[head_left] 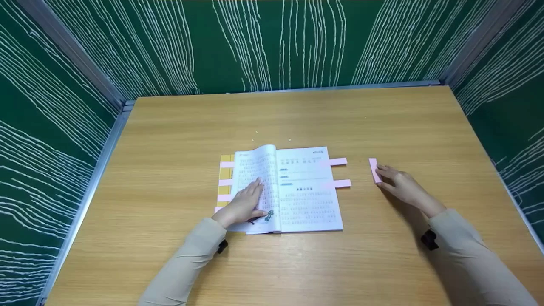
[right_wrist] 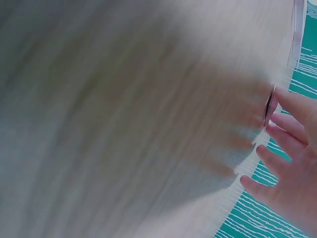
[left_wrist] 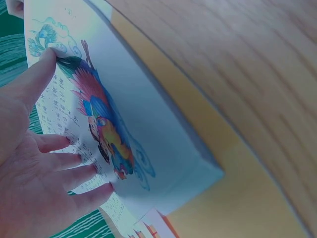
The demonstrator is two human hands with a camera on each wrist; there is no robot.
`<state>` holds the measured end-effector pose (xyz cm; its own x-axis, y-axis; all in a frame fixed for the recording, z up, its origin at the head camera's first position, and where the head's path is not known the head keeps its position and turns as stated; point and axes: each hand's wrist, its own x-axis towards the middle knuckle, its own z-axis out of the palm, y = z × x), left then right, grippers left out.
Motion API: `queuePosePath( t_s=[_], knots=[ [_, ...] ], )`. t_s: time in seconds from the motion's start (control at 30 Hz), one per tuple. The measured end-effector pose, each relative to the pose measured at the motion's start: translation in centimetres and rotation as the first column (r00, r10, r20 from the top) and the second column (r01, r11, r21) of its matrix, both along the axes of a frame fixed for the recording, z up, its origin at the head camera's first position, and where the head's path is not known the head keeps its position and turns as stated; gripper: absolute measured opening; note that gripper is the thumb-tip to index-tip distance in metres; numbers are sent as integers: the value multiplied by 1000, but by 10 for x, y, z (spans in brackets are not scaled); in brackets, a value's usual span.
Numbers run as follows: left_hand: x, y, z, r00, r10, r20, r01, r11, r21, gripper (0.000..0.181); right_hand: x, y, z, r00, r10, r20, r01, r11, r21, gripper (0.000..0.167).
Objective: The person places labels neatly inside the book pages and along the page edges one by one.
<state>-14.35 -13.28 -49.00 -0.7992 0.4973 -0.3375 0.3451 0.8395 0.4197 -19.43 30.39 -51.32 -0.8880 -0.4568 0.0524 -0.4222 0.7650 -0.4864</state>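
An open book [head_left: 308, 208] lies on the table, its left pages slightly bulged near the spine. My left hand [head_left: 243, 205] rests with spread fingers on the left page. In the left wrist view, that hand [left_wrist: 47, 168] has its thumb beside a colourful printed illustration [left_wrist: 106, 119]. To the right of the book, my right hand [head_left: 401, 185] pinches a narrow pink sticky note pad [head_left: 372, 165] between thumb and fingers. The right wrist view shows the pad [right_wrist: 270, 106] edge-on at the fingertips, the other fingers loosely bent.
Two pink sticky tabs [head_left: 340, 162] stick out from the book's right edge. Several more pink tabs [head_left: 225, 182] lie along the left edge, over a yellow cover [head_left: 225, 171]. Small pale specks [head_left: 289, 140] dot the wooden table [head_left: 297, 272]. Green panels [head_left: 272, 46] surround it.
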Motion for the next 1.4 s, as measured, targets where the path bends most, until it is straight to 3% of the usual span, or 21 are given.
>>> queuePosePath(
  t_s=[0.3,0.6,1.1,1.4],
  knots=[
    [0,0,-1,1000,-12,-24,12,1000,-6,81,-1,1,1,999,10,44,-9,1000,-12,41],
    [0,0,0,1000,-8,-18,7,1000,-4,80,-4,3,4,990,1,142,0,1000,-5,42],
    [-1,0,-4,1000,0,-3,0,1000,3,81,-4,2,5,992,14,126,-13,1000,-6,41],
    [-1,0,-2,1000,4,3,-4,1000,-6,81,-4,1,7,989,-18,147,19,1000,-8,41]
  ],
)
